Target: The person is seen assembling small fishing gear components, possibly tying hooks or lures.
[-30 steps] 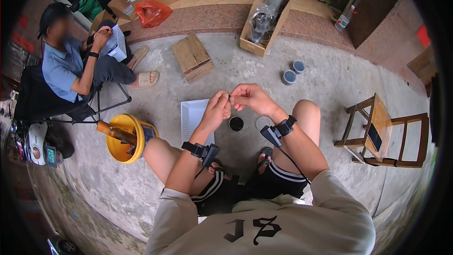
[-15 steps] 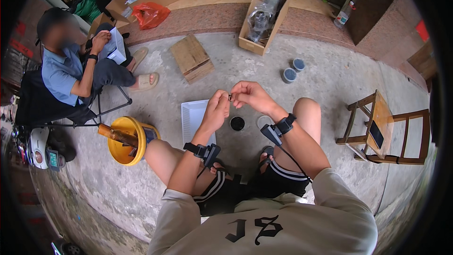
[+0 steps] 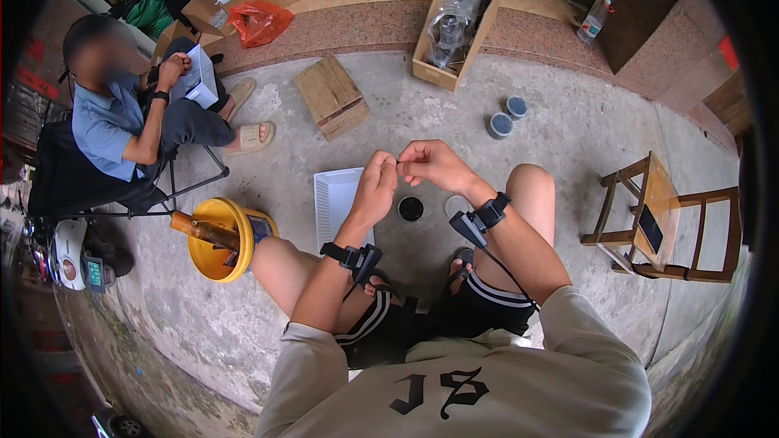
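Note:
My left hand [image 3: 376,188] and my right hand [image 3: 436,169] meet in front of me, fingertips pinched almost together. Between them is a small dark piece [image 3: 398,164], too tiny to make out; both hands seem to grip it. On the floor just below my hands stands a small round tub [image 3: 399,208] with black contents. Partly behind my left forearm lies a white plastic basket [image 3: 345,185] with slotted sides. A pale round lid [image 3: 456,206] rests beside my right wrist.
A yellow bucket [image 3: 263,225] holding brown pieces stands by my left knee. Ahead are a wooden block [image 3: 331,93], a long cardboard box [image 3: 434,77] and two lidded tubs [image 3: 501,125]. A wooden chair [image 3: 661,195] bears a phone. At left, a seated person [image 3: 122,126] holds a white basket.
My fingertips have shifted slightly around the small dark piece, and less of it shows now. The whole view has tilted a little. The seated person's hands have moved slightly at their basket.

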Tool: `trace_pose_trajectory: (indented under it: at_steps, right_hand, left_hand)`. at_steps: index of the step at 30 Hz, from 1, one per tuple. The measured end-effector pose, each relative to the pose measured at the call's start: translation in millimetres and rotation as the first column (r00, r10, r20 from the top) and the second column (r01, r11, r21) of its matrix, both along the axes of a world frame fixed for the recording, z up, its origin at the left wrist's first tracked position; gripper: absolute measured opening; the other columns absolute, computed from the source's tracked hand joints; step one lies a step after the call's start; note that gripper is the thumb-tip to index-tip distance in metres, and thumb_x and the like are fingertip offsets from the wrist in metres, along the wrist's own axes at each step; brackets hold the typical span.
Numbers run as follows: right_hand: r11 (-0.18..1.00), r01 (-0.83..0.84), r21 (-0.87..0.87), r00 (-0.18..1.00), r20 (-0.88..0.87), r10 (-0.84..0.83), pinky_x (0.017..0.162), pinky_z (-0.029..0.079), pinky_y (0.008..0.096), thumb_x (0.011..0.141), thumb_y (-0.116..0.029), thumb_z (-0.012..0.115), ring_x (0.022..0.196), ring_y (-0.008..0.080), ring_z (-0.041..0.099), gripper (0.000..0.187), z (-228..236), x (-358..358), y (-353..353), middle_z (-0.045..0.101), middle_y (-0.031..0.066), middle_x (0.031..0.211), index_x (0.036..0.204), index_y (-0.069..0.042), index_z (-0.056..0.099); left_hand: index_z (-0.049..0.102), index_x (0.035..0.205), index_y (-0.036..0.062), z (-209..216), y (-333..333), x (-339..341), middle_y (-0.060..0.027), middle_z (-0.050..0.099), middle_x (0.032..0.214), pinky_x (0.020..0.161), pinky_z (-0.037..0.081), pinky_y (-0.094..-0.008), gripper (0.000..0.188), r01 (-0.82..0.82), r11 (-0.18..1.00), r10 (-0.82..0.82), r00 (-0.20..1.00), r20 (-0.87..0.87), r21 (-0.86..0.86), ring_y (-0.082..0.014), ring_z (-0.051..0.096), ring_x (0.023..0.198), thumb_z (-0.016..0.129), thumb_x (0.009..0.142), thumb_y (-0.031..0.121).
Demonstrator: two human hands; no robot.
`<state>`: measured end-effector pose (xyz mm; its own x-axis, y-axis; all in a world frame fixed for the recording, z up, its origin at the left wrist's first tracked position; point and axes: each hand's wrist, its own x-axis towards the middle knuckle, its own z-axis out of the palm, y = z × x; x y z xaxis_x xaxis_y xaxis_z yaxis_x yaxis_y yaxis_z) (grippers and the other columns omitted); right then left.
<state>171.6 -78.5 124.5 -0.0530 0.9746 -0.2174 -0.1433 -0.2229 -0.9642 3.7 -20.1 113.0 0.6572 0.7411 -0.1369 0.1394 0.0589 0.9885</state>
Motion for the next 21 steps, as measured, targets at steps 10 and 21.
trace_pose_trajectory:
  at_steps: [10,21]
  right_hand:
    - [0.982,0.096,0.163,0.995,-0.042,-0.09,0.063,0.05,0.0244,0.08,-0.001,0.061,0.07,0.0101,0.059,0.007,-9.3,-2.4,4.0,0.061,0.0036,0.077,0.079,-0.002,0.054]
    - [0.978,0.135,0.158,0.986,0.08,-0.149,0.063,0.046,0.0214,0.079,0.001,0.061,0.069,0.0071,0.055,0.02,0.4,-6.4,0.7,0.061,0.001,0.078,0.099,0.002,0.06]
  left_hand:
    - [0.043,0.088,0.0076,-2.6,-1.9,2.7,0.0055,0.033,0.058,0.044,0.022,-0.0216,0.023,0.021,1.0,-0.021,0.992,0.121,0.0,-0.0033,0.026,0.048,0.037,0.101,0.025]
    - [0.045,0.087,0.0049,1.3,-1.2,-0.9,0.0037,0.039,0.06,0.049,0.032,-0.0238,0.026,-0.027,0.996,0.024,0.999,0.042,0.082,-0.0051,0.036,0.054,0.037,0.1,0.025]
